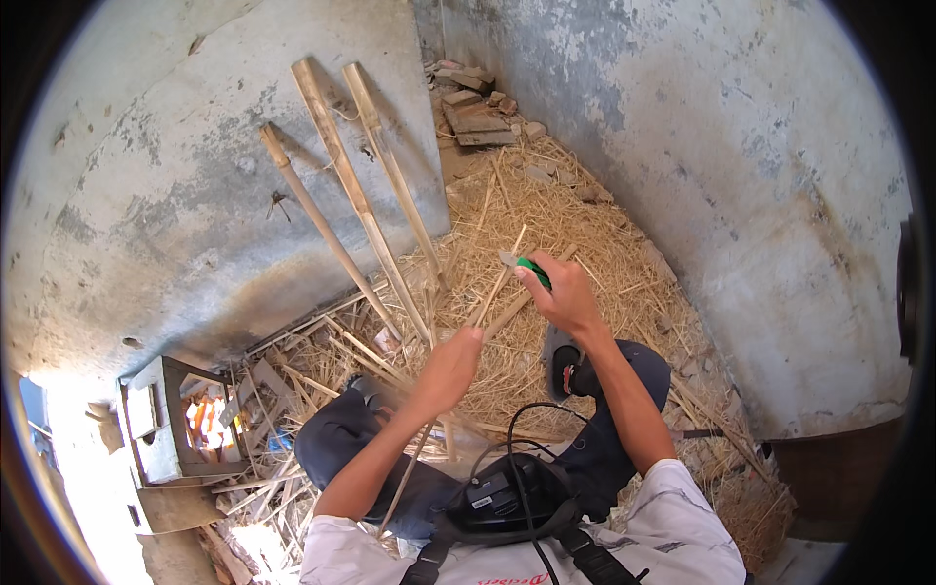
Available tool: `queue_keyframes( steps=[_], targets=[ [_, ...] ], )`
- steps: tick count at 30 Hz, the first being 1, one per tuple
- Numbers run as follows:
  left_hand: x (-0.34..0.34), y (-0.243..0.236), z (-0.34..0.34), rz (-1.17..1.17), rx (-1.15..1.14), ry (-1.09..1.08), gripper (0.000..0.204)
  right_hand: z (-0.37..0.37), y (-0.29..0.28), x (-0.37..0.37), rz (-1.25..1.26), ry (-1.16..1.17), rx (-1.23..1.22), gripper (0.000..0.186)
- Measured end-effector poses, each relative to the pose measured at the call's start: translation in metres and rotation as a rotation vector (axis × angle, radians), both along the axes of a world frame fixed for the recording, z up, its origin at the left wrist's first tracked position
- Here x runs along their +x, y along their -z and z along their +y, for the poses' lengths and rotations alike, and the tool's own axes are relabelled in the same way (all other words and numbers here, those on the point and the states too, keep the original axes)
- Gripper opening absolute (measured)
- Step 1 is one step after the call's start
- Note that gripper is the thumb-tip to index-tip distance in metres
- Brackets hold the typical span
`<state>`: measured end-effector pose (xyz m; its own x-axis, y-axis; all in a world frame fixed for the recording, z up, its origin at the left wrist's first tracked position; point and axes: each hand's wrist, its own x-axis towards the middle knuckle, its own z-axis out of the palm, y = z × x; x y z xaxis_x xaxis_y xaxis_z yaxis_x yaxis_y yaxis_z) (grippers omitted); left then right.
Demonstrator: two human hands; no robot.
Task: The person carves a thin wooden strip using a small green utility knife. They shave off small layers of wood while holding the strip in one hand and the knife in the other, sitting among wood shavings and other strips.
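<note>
My left hand (450,369) is closed around a thin bamboo strip (495,291). From that hand the strip slants up and away over the shavings, and its lower part runs back beside my left forearm. My right hand (564,294) grips a small knife with a green handle (535,274). The knife's short metal blade (508,258) lies at the strip near its far end; whether it cuts in, I cannot tell. My right-hand fingers wrap the handle and hide part of it.
Three bamboo poles (353,185) lean on the left wall (195,214). Straw-like shavings (614,263) cover the floor between walls. Stone slabs (478,122) lie at the back. A wooden frame box (161,429) stands at left. A black pouch (512,492) with a cable rests at my lap.
</note>
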<state>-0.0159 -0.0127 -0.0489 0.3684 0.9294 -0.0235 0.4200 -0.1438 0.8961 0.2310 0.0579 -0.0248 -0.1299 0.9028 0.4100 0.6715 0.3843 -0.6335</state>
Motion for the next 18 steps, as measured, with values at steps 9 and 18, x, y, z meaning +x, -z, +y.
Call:
queue_keyframes(
  steps=[9, 18],
  targets=[
    [0.004, -0.041, 0.007, -0.484, -0.714, 0.106, 0.033, -0.012, -0.006, -0.006, 0.233, -0.143, -0.113, 0.039],
    [0.008, -0.048, -0.013, -0.295, -0.524, 0.226, 0.047, -0.067, -0.064, 0.014, 0.137, -0.189, -0.06, 0.032]
  ],
)
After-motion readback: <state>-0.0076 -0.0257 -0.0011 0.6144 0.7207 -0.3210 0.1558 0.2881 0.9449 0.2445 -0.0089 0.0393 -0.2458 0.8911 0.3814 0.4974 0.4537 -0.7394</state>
